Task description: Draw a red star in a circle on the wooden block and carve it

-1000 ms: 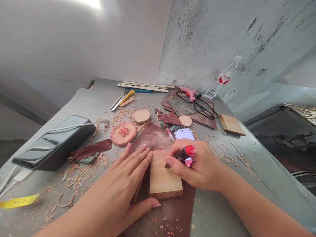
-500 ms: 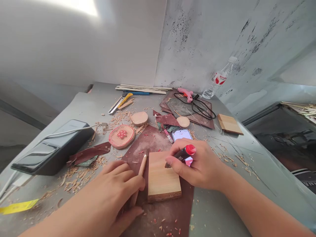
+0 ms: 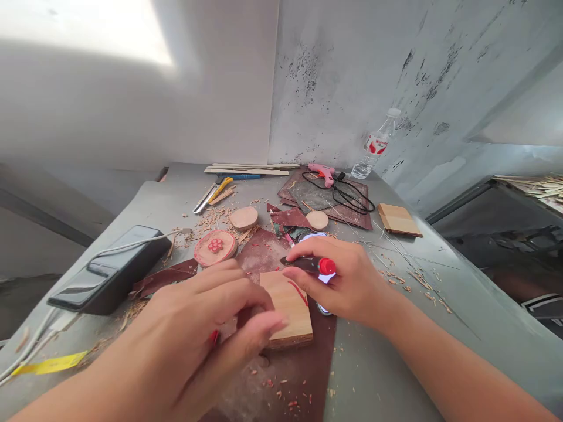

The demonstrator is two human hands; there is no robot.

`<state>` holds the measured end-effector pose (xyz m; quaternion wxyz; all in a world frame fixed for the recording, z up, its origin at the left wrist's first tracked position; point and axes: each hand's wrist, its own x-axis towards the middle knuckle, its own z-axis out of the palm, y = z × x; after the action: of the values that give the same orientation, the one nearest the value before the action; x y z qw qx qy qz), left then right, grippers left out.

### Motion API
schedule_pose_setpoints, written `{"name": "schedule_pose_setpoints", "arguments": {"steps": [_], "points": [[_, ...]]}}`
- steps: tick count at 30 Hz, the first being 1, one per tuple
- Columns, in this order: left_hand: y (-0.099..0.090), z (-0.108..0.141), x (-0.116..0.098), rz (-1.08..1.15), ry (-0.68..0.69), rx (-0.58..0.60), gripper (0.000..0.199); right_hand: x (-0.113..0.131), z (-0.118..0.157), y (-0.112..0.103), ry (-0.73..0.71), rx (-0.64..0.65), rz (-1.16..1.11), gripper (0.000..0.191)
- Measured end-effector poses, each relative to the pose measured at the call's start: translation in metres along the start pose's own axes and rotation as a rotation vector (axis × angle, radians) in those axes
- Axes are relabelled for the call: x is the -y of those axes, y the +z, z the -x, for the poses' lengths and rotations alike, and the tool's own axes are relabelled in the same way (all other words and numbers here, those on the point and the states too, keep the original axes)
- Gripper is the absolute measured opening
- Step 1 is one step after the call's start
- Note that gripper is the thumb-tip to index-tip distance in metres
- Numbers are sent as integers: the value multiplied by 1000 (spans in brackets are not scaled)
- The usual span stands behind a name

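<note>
My right hand (image 3: 336, 275) grips a black marker (image 3: 310, 265) with a red end, its tip over the far edge of a square wooden block (image 3: 285, 310). A curved red stroke (image 3: 299, 292) marks the block's right side. My left hand (image 3: 220, 322) hovers by the block's left edge, fingers curled and thumb reaching over the wood. A small red thing (image 3: 213, 337) shows inside its curl, too little of it to name. Below the block lies a brown sandpaper sheet (image 3: 303, 375). A phone (image 3: 325, 308) is partly hidden behind my right hand.
To the left are a black box-shaped device (image 3: 109, 269) with a white cable and a round wood slice (image 3: 215, 247) with a red flower. Farther back lie a utility knife (image 3: 213, 194), a pink glue gun (image 3: 323, 174) and a water bottle (image 3: 373, 146). Another wooden block (image 3: 399, 220) sits right.
My left hand has lifted and moved right toward the block; the wooden stick beside it is now mostly hidden. The marker has shifted toward the block's far edge, and a red stroke shows.
</note>
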<state>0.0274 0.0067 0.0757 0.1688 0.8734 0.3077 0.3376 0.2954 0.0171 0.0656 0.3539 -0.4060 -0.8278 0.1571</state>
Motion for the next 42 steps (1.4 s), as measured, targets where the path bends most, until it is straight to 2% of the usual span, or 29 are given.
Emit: {"name": "schedule_pose_setpoints", "arguments": {"steps": [2, 5, 8, 11, 15, 21, 25, 42], "points": [[4, -12, -5, 37, 18, -49, 32, 1, 1, -2, -36, 6, -7, 7], [12, -26, -6, -34, 92, -99, 36, 1, 3, -4, -73, 44, -6, 11], [23, -32, -2, -63, 128, -132, 39, 0, 5, -4, -72, 73, 5, 19], [29, -32, 3, -86, 193, -153, 31, -1, 5, -2, -54, 112, 3, 24], [27, -31, 6, -139, 241, -167, 24, 0, 4, -1, -34, 136, -1, 15], [26, -31, 7, -93, 268, -174, 12, 1, 2, 1, -29, 154, -31, 7], [30, -30, 9, -53, 262, -186, 30, -1, 2, 5, -43, 142, -49, 17], [32, -35, 9, -20, 272, -181, 26, 2, 0, -3, -92, 192, 15, 16]]}}
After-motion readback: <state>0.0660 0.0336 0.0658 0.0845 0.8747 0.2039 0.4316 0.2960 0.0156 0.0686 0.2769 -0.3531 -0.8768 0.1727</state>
